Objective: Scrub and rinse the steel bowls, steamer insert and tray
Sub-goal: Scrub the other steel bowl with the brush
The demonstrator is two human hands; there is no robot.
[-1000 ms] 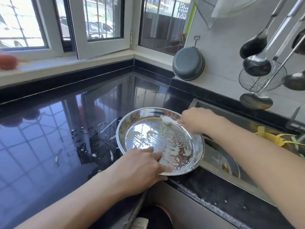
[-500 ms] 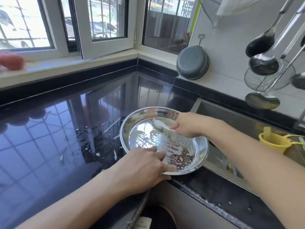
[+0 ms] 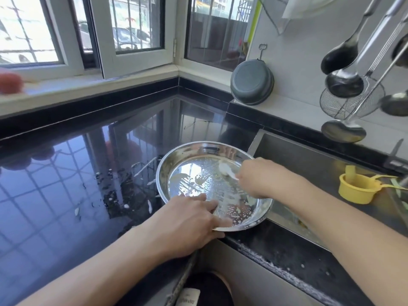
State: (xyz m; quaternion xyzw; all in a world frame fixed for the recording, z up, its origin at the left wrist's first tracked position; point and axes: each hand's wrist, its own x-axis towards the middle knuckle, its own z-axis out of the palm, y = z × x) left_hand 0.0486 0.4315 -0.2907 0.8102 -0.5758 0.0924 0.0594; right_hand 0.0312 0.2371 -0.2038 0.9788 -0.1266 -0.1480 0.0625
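While the scrub is under way: I watch both hands at work on one round steel tray [image 3: 183, 159] at the corner of the black counter [image 3: 66, 184], its right edge hanging over the sink [image 3: 309, 157].
Change, right hand: over the last second my right hand [image 3: 257, 176] has drawn back from the far rim toward the middle of the tray, with the white scrubber [image 3: 226, 169] now pointing out to the left of it.
Change, left hand: the left hand [image 3: 189, 219] has not moved; it stays on the near rim.
Change, suds: the soapy streaks and bubbles [image 3: 234, 208] look spread a little wider across the floor of the tray, though the reflections make that hard to judge.
Right hand grip: fingers curled around the scrubber, only its white tip showing; it is pressed onto the tray.
Left hand grip: the fingers lie nearly straight over the rim and onto the inside, and the thumb seems tucked below the edge, so I read it as a light pinch that steadies the tray.
What it means: I judge the inside is about half covered; the left part still shines with few suds.
Remaining work: rinsing has not begun, and I see no bowls or steamer insert from here.
Risk: the wet tray overhangs the basin and could slide if the left hand eases.
Nearby: a yellow scoop [image 3: 355, 191] sits in the sink, and ladles [image 3: 344, 82] hang on the wall.
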